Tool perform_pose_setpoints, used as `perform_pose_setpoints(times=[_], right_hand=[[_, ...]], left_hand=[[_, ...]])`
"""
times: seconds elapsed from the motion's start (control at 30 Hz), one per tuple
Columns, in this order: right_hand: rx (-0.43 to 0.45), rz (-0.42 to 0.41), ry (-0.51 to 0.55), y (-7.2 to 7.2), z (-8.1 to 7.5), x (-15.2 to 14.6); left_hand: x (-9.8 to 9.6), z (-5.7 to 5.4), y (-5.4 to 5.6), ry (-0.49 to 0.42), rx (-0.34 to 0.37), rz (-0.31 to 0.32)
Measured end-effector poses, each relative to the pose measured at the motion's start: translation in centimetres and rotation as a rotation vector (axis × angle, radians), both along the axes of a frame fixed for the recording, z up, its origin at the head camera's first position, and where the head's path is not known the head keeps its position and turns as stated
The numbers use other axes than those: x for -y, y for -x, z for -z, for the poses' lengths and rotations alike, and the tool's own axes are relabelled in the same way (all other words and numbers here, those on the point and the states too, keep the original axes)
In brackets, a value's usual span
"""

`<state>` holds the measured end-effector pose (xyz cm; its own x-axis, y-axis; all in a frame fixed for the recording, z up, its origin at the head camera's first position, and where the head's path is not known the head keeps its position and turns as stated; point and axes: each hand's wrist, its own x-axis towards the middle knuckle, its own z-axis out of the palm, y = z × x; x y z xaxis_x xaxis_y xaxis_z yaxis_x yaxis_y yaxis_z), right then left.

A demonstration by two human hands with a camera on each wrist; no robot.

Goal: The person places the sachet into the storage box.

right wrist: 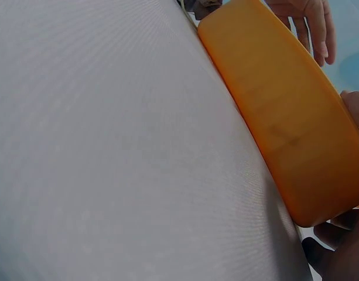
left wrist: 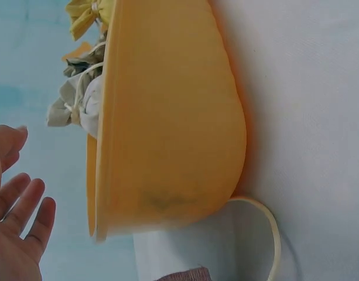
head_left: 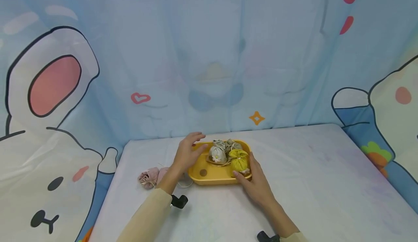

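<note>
A yellow plastic basket [head_left: 212, 181] sits on the table. My right hand [head_left: 257, 184] grips its right end, thumb at the near rim and fingers along the side. Over the left end hovers my left hand [head_left: 187, 154], fingers spread and slightly bent, holding nothing; the left wrist view shows that hand [left wrist: 18, 219] apart from the rim. Inside the basket are small drawstring pouches: a pale one with a white flower [head_left: 218, 152], a grey-green one [head_left: 233, 146] behind, and a bright yellow one [head_left: 239, 164] near my right thumb.
Pink pouches [head_left: 149, 177] lie on the table left of the basket, partly hidden by my left forearm. A cream cord handle [left wrist: 275, 234] loops out by the basket's left end. A blue cartoon-printed curtain [head_left: 209, 53] hangs behind the white table [head_left: 326, 184].
</note>
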<state>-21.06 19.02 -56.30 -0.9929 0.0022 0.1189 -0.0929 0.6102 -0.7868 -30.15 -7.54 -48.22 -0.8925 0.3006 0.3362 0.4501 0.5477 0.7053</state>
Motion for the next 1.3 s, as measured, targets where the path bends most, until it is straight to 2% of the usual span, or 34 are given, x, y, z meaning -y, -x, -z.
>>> perform_pose_setpoints(times=[0.43,0.67,0.77,0.97,1.3], right_hand=[[0.006,0.0,0.004,0.0,0.0,0.0],[0.007,-0.003,0.008,0.0,-0.1,0.0],[0.003,-0.003,0.007,0.0,0.0,-0.1],[0.002,-0.001,0.007,0.1,0.1,-0.1],[0.005,-0.003,0.006,0.1,0.1,-0.1]], left_hand=[[2.4,-0.3,-1.6,0.049,-0.062,-0.053],[3.7,0.0,-2.5,0.044,-0.022,-0.094],[4.4,0.3,-2.9,0.076,-0.006,-0.107],[5.4,0.7,-3.5,0.111,0.07,-0.119],[6.1,1.0,-4.2,0.136,0.111,-0.125]])
